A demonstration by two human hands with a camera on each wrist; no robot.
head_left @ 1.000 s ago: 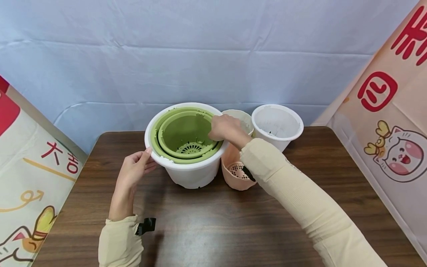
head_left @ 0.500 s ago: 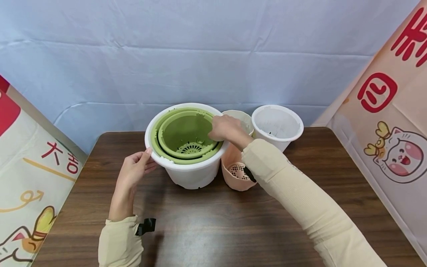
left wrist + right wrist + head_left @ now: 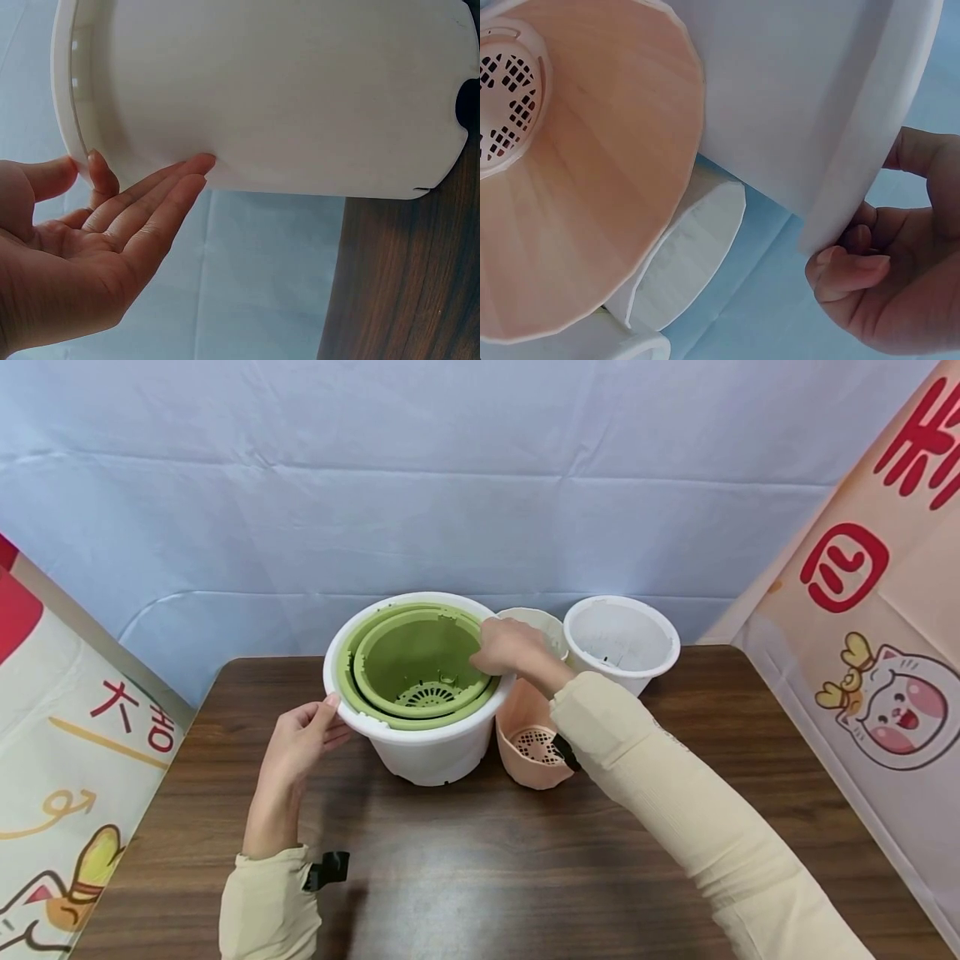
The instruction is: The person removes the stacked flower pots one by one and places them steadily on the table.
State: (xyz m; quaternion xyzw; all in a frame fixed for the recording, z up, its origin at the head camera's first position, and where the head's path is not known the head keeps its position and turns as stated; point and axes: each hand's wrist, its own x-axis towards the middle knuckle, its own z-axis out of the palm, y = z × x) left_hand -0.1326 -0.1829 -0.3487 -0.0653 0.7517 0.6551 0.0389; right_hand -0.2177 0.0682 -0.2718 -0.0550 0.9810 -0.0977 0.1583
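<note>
a large white pot [image 3: 427,756] held by its rim, other pots crowding its right side

the left hand [image 3: 300,735] pinches the near left rim of the large white pot between thumb and forefinger, its other fingers reaching nearly straight along the outer wall. the right hand [image 3: 517,647] grips the right side of the same rim, fingers curled under the edge. the large white pot is at the far part of the brown counter [image 3: 450,885], between the two hands; whether its base touches the wood, i cannot tell.

inside the large white pot sit an outer green pot [image 3: 420,724] and, nested within that, an inner green pot [image 3: 420,652] with a slotted base.

just right of the large white pot is a peach pot [image 3: 517,718] with a perforated base. the right sleeve [image 3: 675,793] and its black strap [image 3: 567,753] cross in front of it, hiding part of it. behind the peach pot, also right of the large white pot, is a cream pot [image 3: 536,622], partly hidden by the right hand. farther right is a smaller white pot [image 3: 621,635], its lower part cut off from sight by the sleeve.

behind the large white pot hangs a pale blue cloth [image 3: 480,510]; well out to its left and right are printed banners [image 3: 900,610].
</note>
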